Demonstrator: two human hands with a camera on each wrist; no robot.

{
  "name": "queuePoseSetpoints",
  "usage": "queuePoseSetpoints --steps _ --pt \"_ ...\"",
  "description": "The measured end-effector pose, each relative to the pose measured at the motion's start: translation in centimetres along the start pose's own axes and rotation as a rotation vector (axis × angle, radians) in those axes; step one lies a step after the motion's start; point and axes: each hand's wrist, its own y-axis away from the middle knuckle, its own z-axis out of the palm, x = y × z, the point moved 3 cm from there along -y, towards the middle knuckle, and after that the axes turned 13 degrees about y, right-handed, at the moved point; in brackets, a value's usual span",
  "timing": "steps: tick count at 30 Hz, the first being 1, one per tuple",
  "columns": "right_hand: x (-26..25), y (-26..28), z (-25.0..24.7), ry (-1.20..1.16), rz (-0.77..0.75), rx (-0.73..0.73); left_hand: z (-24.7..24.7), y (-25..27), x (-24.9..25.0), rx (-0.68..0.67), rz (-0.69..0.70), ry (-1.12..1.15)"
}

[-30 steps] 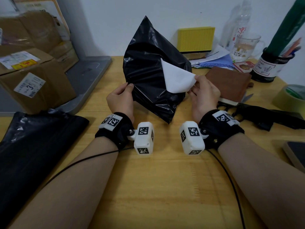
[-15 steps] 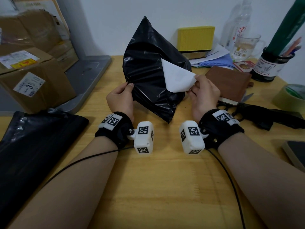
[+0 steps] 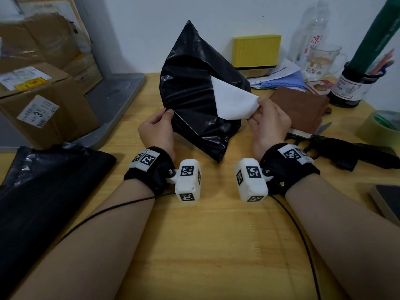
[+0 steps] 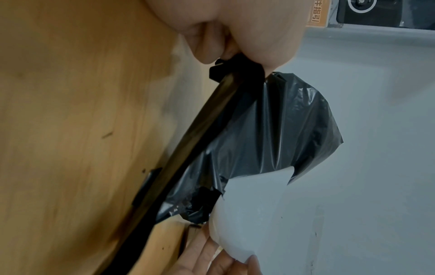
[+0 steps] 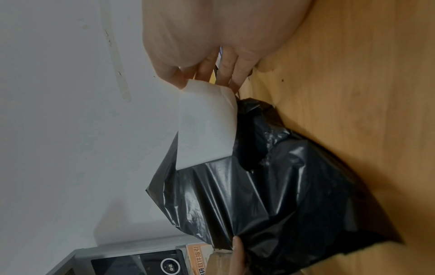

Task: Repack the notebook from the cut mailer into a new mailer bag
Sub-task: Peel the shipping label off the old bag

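Observation:
I hold a black mailer bag [image 3: 194, 100] upright over the wooden table. My left hand [image 3: 157, 128] pinches its left edge between thumb and fingers [image 4: 235, 37]. My right hand [image 3: 266, 122] pinches the free corner of a white strip [image 3: 231, 100] that is peeled partly off the bag; the strip [image 5: 207, 126] curls away from the black film [image 5: 282, 195]. The brown notebook [image 3: 300, 109] lies flat on the table just right of my right hand, outside any bag. A crumpled black mailer piece [image 3: 350, 154] lies beyond my right wrist.
A pile of black bags [image 3: 43, 191] lies at the left, with cardboard boxes [image 3: 43, 105] behind. Scissors [image 3: 303, 146] lie by the notebook. A tape roll [image 3: 383, 126], pen pot [image 3: 355, 87], glass mug [image 3: 322, 61] and yellow box [image 3: 256, 50] stand at the back right.
My right hand has lifted the white strip's corner slightly. The left hand and the bag have hardly moved.

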Motion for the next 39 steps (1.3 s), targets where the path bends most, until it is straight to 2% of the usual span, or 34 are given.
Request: queuePoseSetpoints --steps 27,39 --pt "-0.6 -0.06 -0.45 0.007 -0.071 0.14 -0.29 -0.46 -0.3 0.018 -0.03 0.034" --pt "-0.59 -0.22 -0.54 -0.066 -0.06 0.129 -0.24 -0.32 -0.27 0.014 -0.044 0.04"
